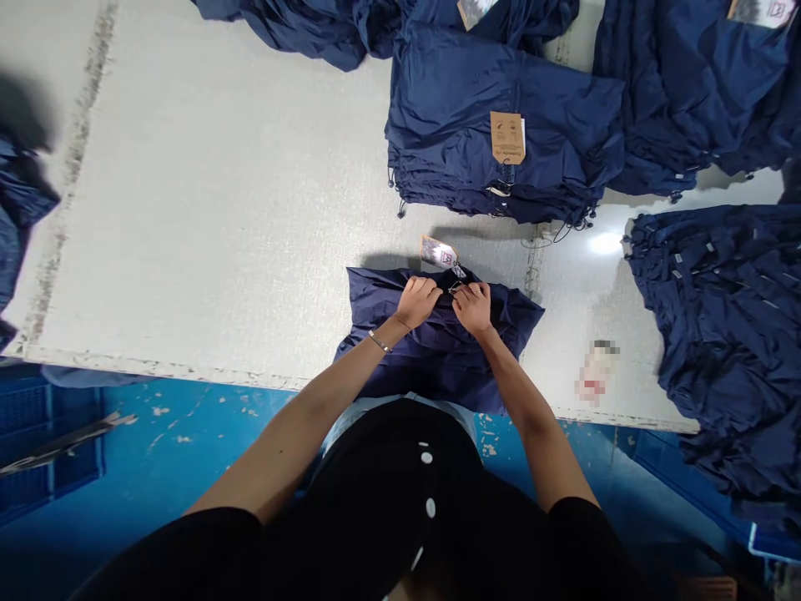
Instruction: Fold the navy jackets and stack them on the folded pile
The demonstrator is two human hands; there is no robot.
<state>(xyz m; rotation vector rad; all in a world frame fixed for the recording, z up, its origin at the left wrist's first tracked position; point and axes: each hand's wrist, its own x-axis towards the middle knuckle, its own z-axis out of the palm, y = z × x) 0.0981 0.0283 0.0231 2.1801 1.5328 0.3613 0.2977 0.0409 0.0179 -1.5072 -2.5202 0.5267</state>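
A navy nylon garment (431, 355) lies flat on the white table's near edge, its top gathered between my hands. My left hand (417, 301) grips the gathered fabric, and a thin bracelet circles that wrist. My right hand (472, 306) pinches the same fabric close beside it, near a small dark fastening. A printed hang tag (439, 252) sticks out past my fingers on a short cord, still attached to the garment. The exact fold under my fingers is hidden.
A folded navy stack with a kraft paper tag (507, 137) stands ahead of my hands. Further navy piles lie at the top right, far right (729, 334) and left edge. A blurred item (596, 371) rests on the table. Blue crates (43, 442) sit below the table's edge.
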